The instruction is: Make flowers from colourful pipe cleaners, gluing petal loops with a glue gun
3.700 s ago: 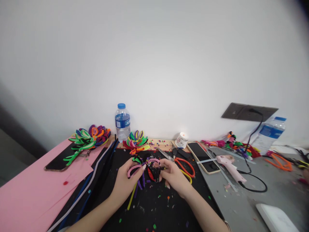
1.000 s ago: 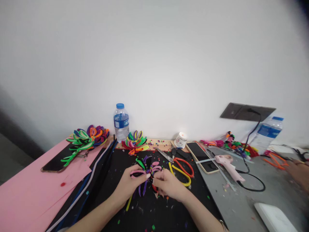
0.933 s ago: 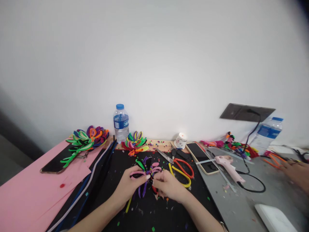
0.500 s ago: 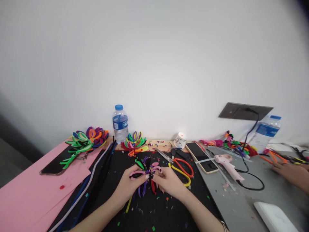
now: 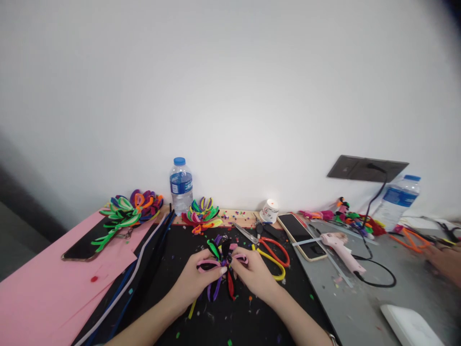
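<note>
Far left, pink sheet (image 5: 32, 293) carried a dark phone (image 5: 81, 246), with a bright fuzzy bunch (image 5: 126, 211) overlapping its upper end. Next right, a lavender strip (image 5: 137, 269) ran along the edge of the black mat (image 5: 201, 329). Bottle (image 5: 181, 185) stood upright by the wall (image 5: 230, 96), blue cap on, clear contents; couldn't read the level. Small multicolour bloom (image 5: 202, 214) sat just right of its base. Left hand (image 5: 192, 276) was grasping the left side of a loop flower (image 5: 224, 262), thumb near its centre; flower was over the middle of the mat, with pink, green, black, purple and red petals fanned out. Right hand (image 5: 257, 276) was grasping the same flower from the right, thumb and fingers at the centre; exact finger contact hidden. Just beyond that hand: scissors (image 5: 275, 251), red loop. Behind them, white cup (image 5: 269, 211) looked bottom-up, so its inside was hidden. Right of that, pale-framed phone (image 5: 300, 235) with a clear strip across it, then pink glue gun (image 5: 342, 252), black cable trailing. Second bottle (image 5: 398, 202) leaned near the wall, capped, clear; level unclear. Far right, co-worker's hand (image 5: 444, 262), blurred, near an orange loop (image 5: 410, 240); couldn't tell its grip.
</note>
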Demonstrator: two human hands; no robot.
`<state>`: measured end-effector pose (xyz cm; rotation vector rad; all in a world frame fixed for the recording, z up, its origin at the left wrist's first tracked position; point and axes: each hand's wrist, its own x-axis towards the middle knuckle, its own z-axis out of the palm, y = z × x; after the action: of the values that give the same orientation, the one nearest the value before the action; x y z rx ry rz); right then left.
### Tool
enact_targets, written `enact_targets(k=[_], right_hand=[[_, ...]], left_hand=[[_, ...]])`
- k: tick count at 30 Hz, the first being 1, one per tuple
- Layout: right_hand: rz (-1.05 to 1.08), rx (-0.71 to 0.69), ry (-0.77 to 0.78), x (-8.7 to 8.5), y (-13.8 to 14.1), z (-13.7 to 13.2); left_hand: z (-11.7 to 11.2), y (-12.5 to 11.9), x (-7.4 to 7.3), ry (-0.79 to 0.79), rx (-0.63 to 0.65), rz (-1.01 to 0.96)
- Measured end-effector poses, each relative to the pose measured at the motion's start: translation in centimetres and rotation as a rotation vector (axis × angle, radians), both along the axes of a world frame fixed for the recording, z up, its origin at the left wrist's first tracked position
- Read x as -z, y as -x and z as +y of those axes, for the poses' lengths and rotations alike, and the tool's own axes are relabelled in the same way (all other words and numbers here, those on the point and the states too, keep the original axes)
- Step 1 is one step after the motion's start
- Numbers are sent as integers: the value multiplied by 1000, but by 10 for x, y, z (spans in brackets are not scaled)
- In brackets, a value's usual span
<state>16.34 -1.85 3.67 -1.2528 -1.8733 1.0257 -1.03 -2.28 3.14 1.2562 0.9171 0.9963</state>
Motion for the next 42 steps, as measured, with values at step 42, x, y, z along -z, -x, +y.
enact_targets(k=[42], right_hand=[[-38,43,-94,2,7,-5]], left_hand=[[1,-1,3,46,2,-32]])
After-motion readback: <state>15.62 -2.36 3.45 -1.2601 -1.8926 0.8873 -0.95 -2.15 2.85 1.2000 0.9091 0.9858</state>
